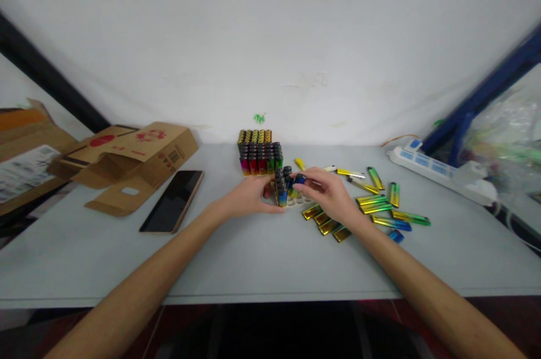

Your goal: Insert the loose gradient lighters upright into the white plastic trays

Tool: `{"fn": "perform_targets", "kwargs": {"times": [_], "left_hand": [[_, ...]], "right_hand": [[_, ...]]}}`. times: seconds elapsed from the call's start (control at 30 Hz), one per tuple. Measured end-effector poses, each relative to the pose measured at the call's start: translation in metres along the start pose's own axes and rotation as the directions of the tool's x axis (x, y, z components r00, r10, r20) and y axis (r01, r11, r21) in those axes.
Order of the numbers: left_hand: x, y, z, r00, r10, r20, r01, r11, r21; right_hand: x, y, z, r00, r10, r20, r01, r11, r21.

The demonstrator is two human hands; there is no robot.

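Note:
Several upright lighters with black tops (281, 185) stand in a pale holed tray (301, 200) near the middle of the table. My left hand (252, 196) is wrapped round the left side of this group, its thumb and fingers at the tray's edge. Between the fingertips of my right hand (327, 193) is a dark blue-topped lighter (300, 180), held over the tray. Close to my right hand lie gold lighters (328, 226) in a slanted row. Behind my left hand, a block of upright coloured lighters (260, 157) stands by the wall.
Loose yellow, green and blue lighters (391, 222) lie scattered on the right of the grey table (262, 269). Farther right is a white power strip (442, 172). A dark phone or tablet (172, 201) and an open cardboard box (147, 150) lie on the left.

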State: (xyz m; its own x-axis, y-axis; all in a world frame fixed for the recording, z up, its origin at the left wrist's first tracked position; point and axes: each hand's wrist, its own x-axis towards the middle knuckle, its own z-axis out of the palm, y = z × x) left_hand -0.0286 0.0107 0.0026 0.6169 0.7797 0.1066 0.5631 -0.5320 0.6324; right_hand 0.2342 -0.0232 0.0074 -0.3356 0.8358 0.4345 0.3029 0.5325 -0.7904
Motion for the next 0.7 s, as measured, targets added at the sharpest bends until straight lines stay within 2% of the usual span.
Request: {"fn": "perform_targets", "kwargs": {"times": [0.13, 0.27, 0.47, 0.7], "left_hand": [[-0.0001, 0.0019, -0.0006, 1.0, 0.003, 0.01, -0.003, 1.0, -0.011], [-0.0007, 0.0033, -0.0015, 1.0, -0.02, 0.015, 0.02, 1.0, 0.003], [-0.0007, 0.0028, -0.0011, 1.0, -0.029, 0.009, 0.029, 1.0, -0.003], [-0.0007, 0.0018, -0.0001, 0.999, -0.029, 0.014, 0.028, 1.0, 0.014]], "right_hand": [[-0.0021, 0.0034, 0.0032, 0.999, 0.017, 0.028, -0.018, 0.999, 0.034], [-0.002, 0.0012, 0.0004, 0.999, -0.004, 0.036, 0.005, 1.0, -0.027], [-0.0019, -0.0053, -0.0032, 0.992, 0.012, 0.125, -0.011, 1.0, -0.015], [-0.0017, -0.0032, -0.0048, 0.99, 0.0, 0.139, 0.005, 0.999, -0.041]]}}
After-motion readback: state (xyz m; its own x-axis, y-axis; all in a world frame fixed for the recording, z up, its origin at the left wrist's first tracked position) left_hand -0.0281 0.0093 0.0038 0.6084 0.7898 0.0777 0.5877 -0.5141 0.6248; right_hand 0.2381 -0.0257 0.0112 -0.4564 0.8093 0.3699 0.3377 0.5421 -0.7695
